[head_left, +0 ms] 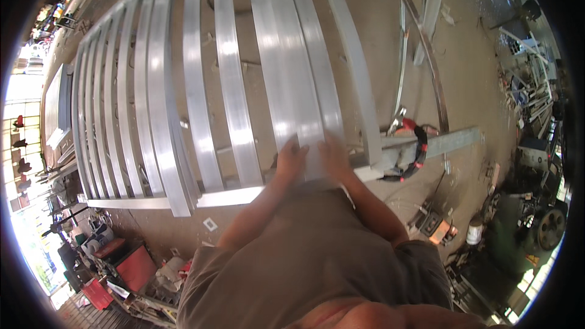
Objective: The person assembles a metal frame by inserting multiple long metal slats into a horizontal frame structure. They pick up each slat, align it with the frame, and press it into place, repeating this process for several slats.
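Note:
A long frame of shiny metal bars [231, 85] lies flat in front of me, its bars running away from me. My left hand [291, 157] and my right hand [334, 153] both rest on the near end of a wide flat bar [292, 79] in the middle of the frame. The hands are blurred, so I cannot tell whether the fingers grip the bar or just press on it. A red and black clamp [414, 146] sits on the cross rail [426, 146] just right of my right hand.
Loose metal bars [429, 18] lie on the concrete floor at the back right. A red box [135, 266] and clutter stand at the lower left. Tools, a white can [475, 231] and machinery crowd the right side.

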{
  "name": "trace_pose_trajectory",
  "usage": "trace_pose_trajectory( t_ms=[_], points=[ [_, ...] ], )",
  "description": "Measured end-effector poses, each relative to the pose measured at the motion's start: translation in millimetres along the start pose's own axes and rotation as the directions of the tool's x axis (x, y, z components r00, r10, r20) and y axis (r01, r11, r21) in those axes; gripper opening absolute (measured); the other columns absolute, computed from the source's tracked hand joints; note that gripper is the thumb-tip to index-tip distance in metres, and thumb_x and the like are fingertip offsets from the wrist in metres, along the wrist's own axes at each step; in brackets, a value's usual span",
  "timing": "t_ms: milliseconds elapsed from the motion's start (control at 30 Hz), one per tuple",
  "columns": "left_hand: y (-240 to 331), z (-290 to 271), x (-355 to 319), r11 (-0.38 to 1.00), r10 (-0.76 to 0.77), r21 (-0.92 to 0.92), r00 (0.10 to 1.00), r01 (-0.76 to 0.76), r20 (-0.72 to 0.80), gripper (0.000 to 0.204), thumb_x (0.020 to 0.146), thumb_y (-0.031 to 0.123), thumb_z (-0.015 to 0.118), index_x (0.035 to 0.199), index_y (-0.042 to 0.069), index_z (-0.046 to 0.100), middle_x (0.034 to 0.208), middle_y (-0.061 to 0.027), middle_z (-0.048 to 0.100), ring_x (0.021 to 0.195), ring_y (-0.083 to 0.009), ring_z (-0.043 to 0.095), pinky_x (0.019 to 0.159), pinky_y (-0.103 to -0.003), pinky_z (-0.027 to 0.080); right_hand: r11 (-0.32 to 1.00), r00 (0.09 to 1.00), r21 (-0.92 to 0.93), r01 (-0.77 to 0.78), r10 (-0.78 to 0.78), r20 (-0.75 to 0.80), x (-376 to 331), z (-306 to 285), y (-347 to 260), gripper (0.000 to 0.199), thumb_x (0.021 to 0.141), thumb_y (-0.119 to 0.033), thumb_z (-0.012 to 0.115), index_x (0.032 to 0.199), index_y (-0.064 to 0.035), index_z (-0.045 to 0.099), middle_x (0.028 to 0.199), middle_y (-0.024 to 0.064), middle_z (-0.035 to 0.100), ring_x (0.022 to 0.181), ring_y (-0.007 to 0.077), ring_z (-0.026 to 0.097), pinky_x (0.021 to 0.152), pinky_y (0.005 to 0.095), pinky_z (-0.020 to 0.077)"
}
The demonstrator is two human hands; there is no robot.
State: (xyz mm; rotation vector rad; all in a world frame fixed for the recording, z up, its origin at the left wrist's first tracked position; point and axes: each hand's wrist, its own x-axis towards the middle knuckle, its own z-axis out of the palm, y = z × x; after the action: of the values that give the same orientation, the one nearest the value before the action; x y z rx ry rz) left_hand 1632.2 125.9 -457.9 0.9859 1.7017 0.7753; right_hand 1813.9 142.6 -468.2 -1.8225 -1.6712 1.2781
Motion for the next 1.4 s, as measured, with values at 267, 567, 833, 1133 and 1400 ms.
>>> trace_pose_trajectory(
  t_ms=[267, 567, 833, 1133, 1400],
  points=[
    [-22.1, -2.5, 13.9, 0.985, 0.163, 0.067, 0.986, -0.160, -0.034, 0.049, 0.092, 0.026, 0.078, 0.129, -0.005, 0.068, 0.078, -0.0110, 0.065, 0.073, -0.0200, 0.062, 0.071, -0.039, 0.053, 0.984, 0.977, 0.079, -0.159, 0.145, 0.158, -14.4, -0.9, 46.6, 0.050, 0.099, -0.042, 0.072, 0.139, -0.0123, 0.066, 0.115, 0.0156, 0.074, 0.100, 0.0309, 0.072, 0.090, 0.0425, 0.0562],
    [-22.8, -4.0, 16.7, 0.979, 0.126, 0.171, 0.989, -0.110, -0.084, 0.064, 0.089, 0.025, 0.082, 0.144, -0.001, 0.064, 0.108, -0.0144, 0.067, 0.098, -0.0254, 0.066, 0.090, -0.038, 0.055, 0.977, 0.968, 0.040, -0.212, 0.204, 0.144, -13.8, 2.6, 24.1, 0.049, 0.097, -0.041, 0.072, 0.139, -0.0155, 0.068, 0.127, 0.0115, 0.071, 0.110, 0.0271, 0.070, 0.098, 0.0394, 0.0525],
    [-23.5, -4.3, 22.2, 0.982, 0.107, 0.166, 0.990, -0.091, -0.094, 0.063, 0.089, 0.023, 0.082, 0.145, 0.001, 0.064, 0.107, -0.0111, 0.066, 0.094, -0.0210, 0.065, 0.089, -0.035, 0.055, 0.984, 0.982, 0.044, -0.174, 0.170, 0.076, -12.4, 13.8, 30.5, 0.049, 0.095, -0.041, 0.074, 0.137, -0.0169, 0.070, 0.127, 0.0109, 0.071, 0.110, 0.0265, 0.070, 0.097, 0.0402, 0.0538],
    [-27.4, -3.8, 28.0, 0.980, 0.107, 0.178, 0.988, -0.086, -0.114, 0.059, 0.088, 0.023, 0.083, 0.143, 0.006, 0.067, 0.105, -0.0074, 0.067, 0.090, -0.0178, 0.065, 0.087, -0.034, 0.055, 0.997, 0.997, 0.025, -0.066, 0.067, -0.043, -9.7, 19.2, 27.3, 0.043, 0.094, -0.024, 0.080, 0.136, -0.0156, 0.073, 0.110, 0.0020, 0.067, 0.089, 0.0122, 0.062, 0.084, 0.0283, 0.0522],
    [-32.3, -1.4, 36.8, 0.984, 0.084, 0.169, 0.989, -0.062, -0.125, 0.058, 0.089, 0.023, 0.084, 0.142, 0.007, 0.069, 0.102, -0.0060, 0.067, 0.088, -0.0172, 0.065, 0.084, -0.034, 0.055, 0.994, 0.994, 0.028, -0.102, 0.103, -0.035, -1.9, 21.3, 25.6, 0.043, 0.093, -0.023, 0.081, 0.135, -0.0158, 0.074, 0.108, 0.0010, 0.068, 0.084, 0.0116, 0.061, 0.082, 0.0278, 0.0520]
  ],
)
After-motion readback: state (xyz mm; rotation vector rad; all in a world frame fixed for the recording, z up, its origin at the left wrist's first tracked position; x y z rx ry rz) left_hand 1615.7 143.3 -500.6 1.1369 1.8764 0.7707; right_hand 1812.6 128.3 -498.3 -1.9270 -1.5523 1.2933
